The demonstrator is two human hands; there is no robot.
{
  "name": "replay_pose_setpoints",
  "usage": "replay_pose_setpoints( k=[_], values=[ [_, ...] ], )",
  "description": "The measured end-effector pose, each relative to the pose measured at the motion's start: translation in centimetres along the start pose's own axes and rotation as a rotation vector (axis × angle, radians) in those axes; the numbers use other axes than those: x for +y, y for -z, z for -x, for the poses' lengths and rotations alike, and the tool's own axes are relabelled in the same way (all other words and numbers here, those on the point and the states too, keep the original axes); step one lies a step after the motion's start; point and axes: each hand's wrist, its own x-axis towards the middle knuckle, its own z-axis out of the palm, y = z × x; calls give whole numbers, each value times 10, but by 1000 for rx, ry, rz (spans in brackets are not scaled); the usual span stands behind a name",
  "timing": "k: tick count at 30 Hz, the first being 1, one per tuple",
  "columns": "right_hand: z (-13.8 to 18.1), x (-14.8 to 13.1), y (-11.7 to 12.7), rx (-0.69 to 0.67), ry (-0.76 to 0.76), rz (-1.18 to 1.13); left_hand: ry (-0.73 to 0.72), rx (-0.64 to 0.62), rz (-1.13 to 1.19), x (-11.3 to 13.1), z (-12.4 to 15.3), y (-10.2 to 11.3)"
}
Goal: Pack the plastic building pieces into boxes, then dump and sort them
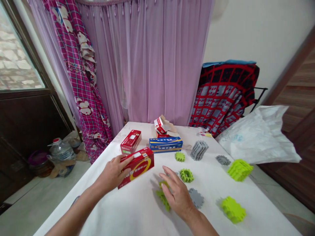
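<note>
My left hand [114, 173] grips the near red box [140, 165] at its left end, fingers over the top and thumb on the front side. The box has a yellow ring printed on it. My right hand [178, 195] is open, fingers apart, over lime-green toothed plastic pieces [163, 199] that it partly hides. Whether it touches them I cannot tell. Close by are a green toothed ring [186, 175] and a grey toothed plate [196, 198]. Another red box [131, 141] and a blue box [166, 145] stand just behind the held box.
An opened red-and-white carton [162, 125] lies at the table's back edge. Grey toothed pieces [199, 150], a green stack [240, 170] and green pieces [233, 209] sit to the right. A white plastic bag [258, 137] borders the table's right side. Purple curtains [159, 65] hang behind.
</note>
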Motion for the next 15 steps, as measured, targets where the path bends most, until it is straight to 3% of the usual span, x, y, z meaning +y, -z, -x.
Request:
replay_pose_setpoints(
  k=[3,6,10,15],
  values=[
    [3,4,11,7,-33,13,132,74,-49,-12,-40,28],
    [4,6,21,6,-39,36,274,134,-109,-19,-85,43],
    [6,8,33,28,2,64,384,131,-156,-17,-126,35],
    [-2,22,54,128,21,65,388,104,-220,-10,-141,27]
  ],
)
